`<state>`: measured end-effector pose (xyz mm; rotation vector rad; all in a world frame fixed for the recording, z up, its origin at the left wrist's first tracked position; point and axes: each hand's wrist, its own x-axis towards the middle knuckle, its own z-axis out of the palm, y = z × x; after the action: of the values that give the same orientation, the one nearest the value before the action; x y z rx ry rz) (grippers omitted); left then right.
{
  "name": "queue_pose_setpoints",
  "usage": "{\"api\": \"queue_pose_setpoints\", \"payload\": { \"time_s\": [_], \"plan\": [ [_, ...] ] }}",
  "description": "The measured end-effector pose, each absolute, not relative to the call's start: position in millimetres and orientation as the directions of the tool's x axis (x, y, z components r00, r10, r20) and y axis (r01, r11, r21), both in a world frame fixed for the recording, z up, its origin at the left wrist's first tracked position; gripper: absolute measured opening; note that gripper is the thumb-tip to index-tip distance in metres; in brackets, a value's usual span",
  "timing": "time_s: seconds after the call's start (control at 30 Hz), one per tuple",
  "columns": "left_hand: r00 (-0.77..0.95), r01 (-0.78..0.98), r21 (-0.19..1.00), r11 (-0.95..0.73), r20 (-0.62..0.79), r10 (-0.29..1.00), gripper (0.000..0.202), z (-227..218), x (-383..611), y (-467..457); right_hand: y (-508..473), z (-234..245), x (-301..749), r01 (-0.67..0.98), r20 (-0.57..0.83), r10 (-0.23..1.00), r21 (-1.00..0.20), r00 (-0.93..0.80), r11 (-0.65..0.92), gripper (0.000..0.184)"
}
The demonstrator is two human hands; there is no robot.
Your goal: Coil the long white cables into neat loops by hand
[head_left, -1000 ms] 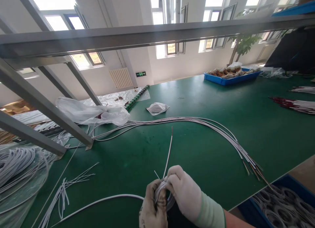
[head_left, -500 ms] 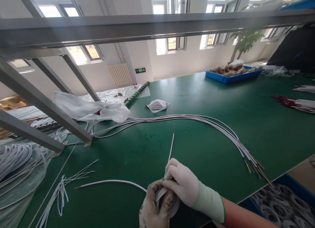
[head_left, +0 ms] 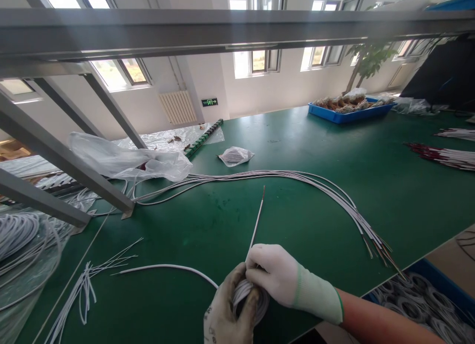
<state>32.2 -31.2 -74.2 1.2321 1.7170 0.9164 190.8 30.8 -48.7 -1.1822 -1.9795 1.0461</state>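
A small coil of white cable (head_left: 262, 304) is gripped by my left hand (head_left: 230, 307), in a stained glove, with the thumb across its near side. My right hand (head_left: 276, 274), in a white glove with a pale green cuff, has its fingers pinched at the coil's upper edge, where the cable's end leaves it. That free end (head_left: 257, 222) points away over the table, its tip stripped to copper colour. The other free end (head_left: 166, 266) curves out to the left from under my left hand. My fingers hide part of the coil.
Several long white cables (head_left: 282, 174) arc across the green table (head_left: 297, 225). Short thin ties (head_left: 83, 289) lie at left beside grey frame legs (head_left: 70, 161). A bagged bundle (head_left: 236, 156) and a blue tray (head_left: 349, 117) stand farther back. Coils fill a blue bin (head_left: 438, 279) at lower right.
The view has shifted slightly, so the table things sit a little more to the left and higher. Both hands keep the same hold on the coil, nearly unmoved.
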Motion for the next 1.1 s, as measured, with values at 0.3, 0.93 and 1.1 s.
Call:
{"api": "queue_pose_setpoints", "payload": {
  "time_s": [0.3,0.93,1.1],
  "plan": [
    [-0.188,0.362,0.873,0.326,-0.274,0.943,0.066,-78.7,32.7,-34.1,21.6,-52.2,183.6,0.346,-0.047,0.963,-0.937,-0.266,0.05,0.015],
    [-0.243,0.083,0.946,0.315,-0.287,0.927,0.056,-88.2,30.7,-40.8,22.1,-50.3,198.2,0.101,-0.203,0.912,-0.979,-0.358,-0.178,0.031],
    [-0.237,0.143,0.938,0.316,-0.277,0.931,0.056,-83.8,29.7,-39.4,26.2,-58.6,214.2,0.239,0.029,0.929,-0.963,-0.369,0.125,0.019]
  ]
}}
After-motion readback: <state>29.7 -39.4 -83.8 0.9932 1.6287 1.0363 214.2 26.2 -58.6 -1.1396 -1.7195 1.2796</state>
